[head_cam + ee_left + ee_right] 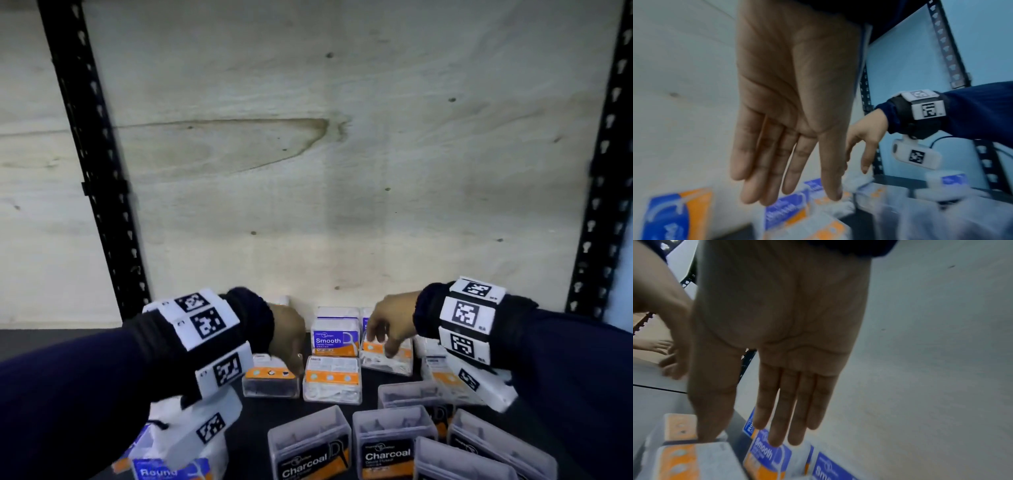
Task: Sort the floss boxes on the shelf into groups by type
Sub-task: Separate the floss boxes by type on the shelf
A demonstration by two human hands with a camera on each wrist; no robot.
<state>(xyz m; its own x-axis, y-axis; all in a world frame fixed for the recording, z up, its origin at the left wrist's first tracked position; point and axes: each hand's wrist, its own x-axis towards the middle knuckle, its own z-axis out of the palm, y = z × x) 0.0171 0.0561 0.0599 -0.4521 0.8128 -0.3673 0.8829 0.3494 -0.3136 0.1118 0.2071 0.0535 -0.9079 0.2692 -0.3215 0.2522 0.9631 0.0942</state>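
Several clear floss boxes stand and lie on the dark shelf. An upright blue-and-orange Smooth box is at the back middle, also in the right wrist view as the Smooth box. My left hand reaches down with straight fingers to a lying box of dark picks; I cannot tell if it touches. My right hand holds nothing and hangs flat over a lying orange-topped box. Its fingers are straight, and its thumb tip is at an orange-topped box.
Two Charcoal boxes stand in front, with more clear boxes to their right. A Round box sits under my left forearm. Black slotted uprights flank the shelf. A plywood back panel closes it.
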